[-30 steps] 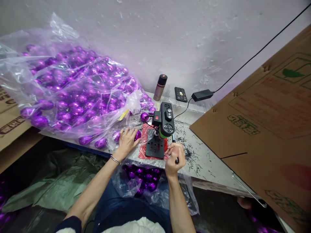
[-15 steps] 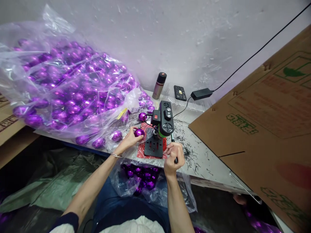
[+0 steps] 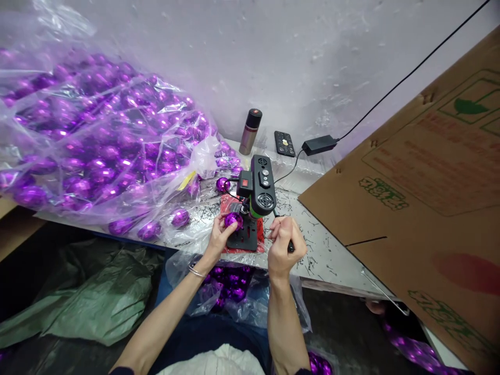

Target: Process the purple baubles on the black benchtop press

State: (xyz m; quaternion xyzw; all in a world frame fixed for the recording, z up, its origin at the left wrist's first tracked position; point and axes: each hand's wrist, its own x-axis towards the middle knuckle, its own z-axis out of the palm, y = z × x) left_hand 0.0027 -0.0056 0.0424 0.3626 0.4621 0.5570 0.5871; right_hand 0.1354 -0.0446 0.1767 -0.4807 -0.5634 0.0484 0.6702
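Between the fingers of my left hand (image 3: 219, 237) is a shiny purple ball ornament (image 3: 233, 221), held just left of the drill head, over the edge of the black base plate (image 3: 244, 237). My right hand (image 3: 287, 242) is wrapped round the black-tipped lever handle (image 3: 291, 247) of a small black bench drill press (image 3: 263, 182). The drill stands upright on a red sheet (image 3: 260, 229). Its bit is hidden behind the ball and the housing. Another purple ball (image 3: 223, 184) rests close to the drill's switch box.
A large clear bag of purple balls (image 3: 97, 135) fills the left of the table. Behind stand a spray can (image 3: 250, 131), a phone (image 3: 284, 144) and a power adapter (image 3: 320, 145). A cardboard box (image 3: 422, 208) leans at right. Black shavings (image 3: 312, 255) litter the tabletop.
My left hand has brought the purple ball rightward, from beside the drill to close against it. My right hand has kept its hold on the lever, which has swung slightly right. The view shifted a little.
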